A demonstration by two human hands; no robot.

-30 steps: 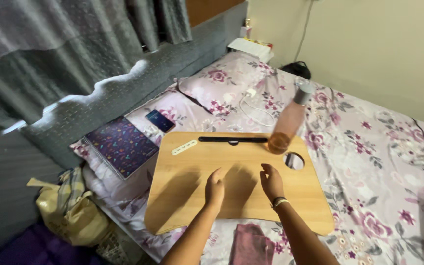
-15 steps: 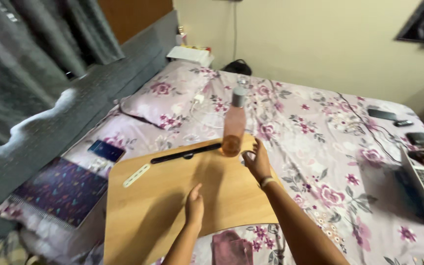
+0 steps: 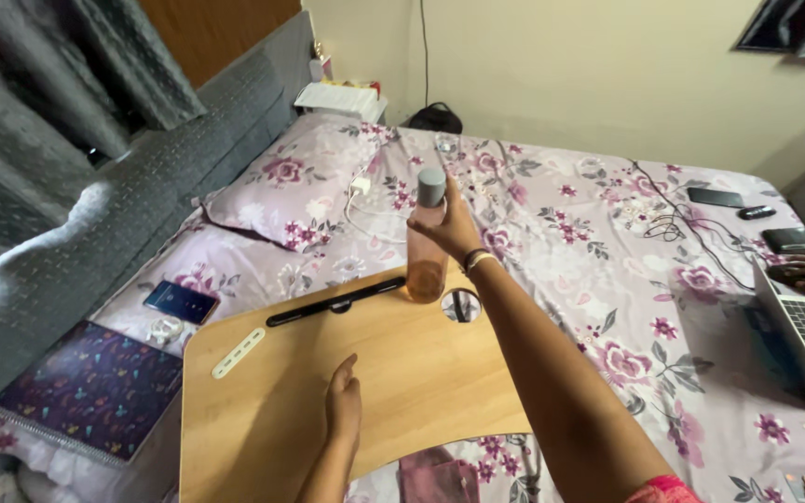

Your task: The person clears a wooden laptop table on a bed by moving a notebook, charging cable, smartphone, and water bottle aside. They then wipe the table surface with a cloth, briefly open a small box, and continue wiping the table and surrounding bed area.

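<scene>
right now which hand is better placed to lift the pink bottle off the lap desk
Right. The right hand is already wrapped around the pink bottle near its grey cap, while the left hand lies flat on the lap desk, well short of it.

Right hand [image 3: 447, 228] grips pink bottle [image 3: 427, 244]; left hand [image 3: 344, 410] flat on lap desk [image 3: 263, 410].

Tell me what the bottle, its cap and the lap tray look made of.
The bottle, gripped by the right hand, looks like clear pinkish plastic or glass; light passes through it, so I cannot tell which. Its cap is matte grey, likely plastic or brushed metal. The lap tray under the left hand shows a pale wood grain, probably bamboo or laminate, with a smooth satin finish.
</scene>
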